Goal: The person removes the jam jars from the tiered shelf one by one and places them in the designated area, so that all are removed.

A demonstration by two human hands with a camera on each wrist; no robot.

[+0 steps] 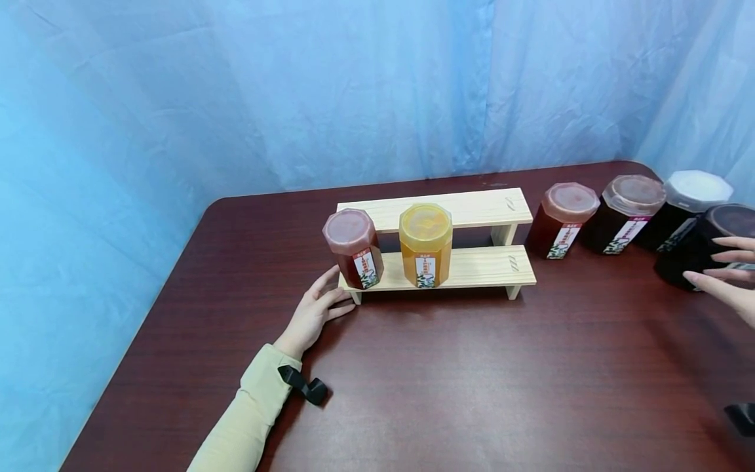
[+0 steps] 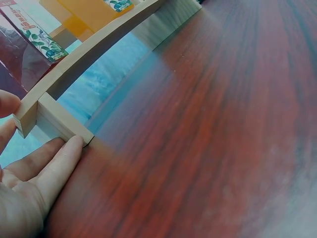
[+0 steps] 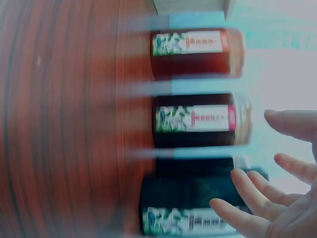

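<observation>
My left hand touches the left end of a two-tier wooden shelf, its extended fingertips against the board end and leg in the left wrist view. On the lower tier stand a dark red jar at the left and a yellow-orange jar beside it, both lidded and labelled. At the right edge, my right hand has its fingers spread by a black jar; whether they touch it I cannot tell. In the right wrist view the hand partly overlaps that jar.
Right of the shelf stand a red jar, a dark jar with a pinkish lid and a dark jar with a white lid. Blue curtains hang behind the dark wooden table.
</observation>
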